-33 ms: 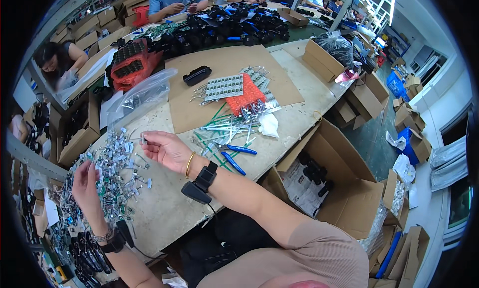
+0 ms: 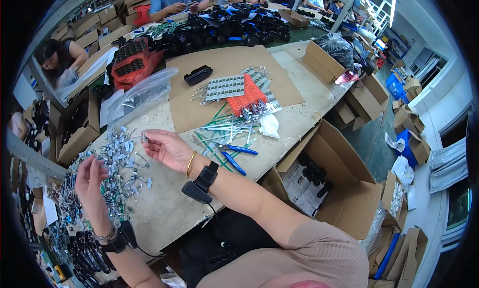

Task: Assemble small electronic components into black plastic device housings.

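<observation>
My right hand [image 2: 166, 149] is raised over the table, thumb and fingers pinched on a small metallic part [image 2: 144, 138] with a thin wire sticking out to the left. My left hand [image 2: 92, 186] hovers above the left side of a pile of small circuit parts with wires [image 2: 117, 161]. Its fingers are curled, their tips close together and pointing toward the right hand; what they hold, if anything, is too small to make out. Two blue-handled tools, one a pair of pliers [image 2: 233, 163], lie right of my right hand, beside loose white and green strips [image 2: 219, 133].
On brown cardboard [image 2: 187, 103] rest a black plastic housing [image 2: 198, 75], a board panel [image 2: 225, 87] and a red bubble-wrap bundle [image 2: 247, 96]. A clear bag [image 2: 142, 96] lies behind the pile. An open carton [image 2: 344, 188] stands at right. Co-workers sit across the table.
My left hand has shifted slightly up and to the right, its fingers turning toward my right hand. The right hand stays nearly still, with the metallic part in its pinch.
</observation>
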`<action>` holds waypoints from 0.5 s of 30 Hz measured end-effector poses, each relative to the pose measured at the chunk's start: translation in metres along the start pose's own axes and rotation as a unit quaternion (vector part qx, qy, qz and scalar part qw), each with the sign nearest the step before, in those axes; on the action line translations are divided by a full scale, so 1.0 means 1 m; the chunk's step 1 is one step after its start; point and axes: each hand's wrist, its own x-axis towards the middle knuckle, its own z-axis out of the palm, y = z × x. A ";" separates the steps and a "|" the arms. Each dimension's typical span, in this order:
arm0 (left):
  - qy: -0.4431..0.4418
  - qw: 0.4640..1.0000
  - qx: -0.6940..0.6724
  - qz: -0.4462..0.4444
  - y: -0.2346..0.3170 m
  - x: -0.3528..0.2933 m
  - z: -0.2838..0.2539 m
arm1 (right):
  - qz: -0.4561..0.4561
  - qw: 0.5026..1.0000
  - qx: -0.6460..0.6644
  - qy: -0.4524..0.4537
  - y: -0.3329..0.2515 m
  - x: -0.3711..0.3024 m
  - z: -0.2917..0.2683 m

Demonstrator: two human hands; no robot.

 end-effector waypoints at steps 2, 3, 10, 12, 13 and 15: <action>-0.045 0.994 -0.090 -0.050 -0.002 -0.008 0.028 | -0.013 1.000 -0.004 0.009 -0.003 0.001 0.002; -0.096 0.975 -0.176 -0.097 -0.006 -0.012 0.040 | -0.011 1.000 -0.007 0.012 -0.004 0.000 0.002; -0.066 0.962 -0.218 -0.148 -0.031 -0.038 0.076 | -0.031 0.999 -0.041 0.010 0.001 -0.001 0.002; -0.062 0.965 -0.205 -0.152 -0.034 -0.037 0.070 | -0.020 0.998 -0.052 0.020 0.003 -0.004 0.009; -0.061 0.965 -0.205 -0.152 -0.035 -0.037 0.068 | -0.013 0.998 -0.062 0.029 0.005 -0.006 0.012; -0.065 0.964 -0.206 -0.154 -0.036 -0.037 0.069 | -0.007 0.997 -0.072 0.042 0.006 -0.009 0.014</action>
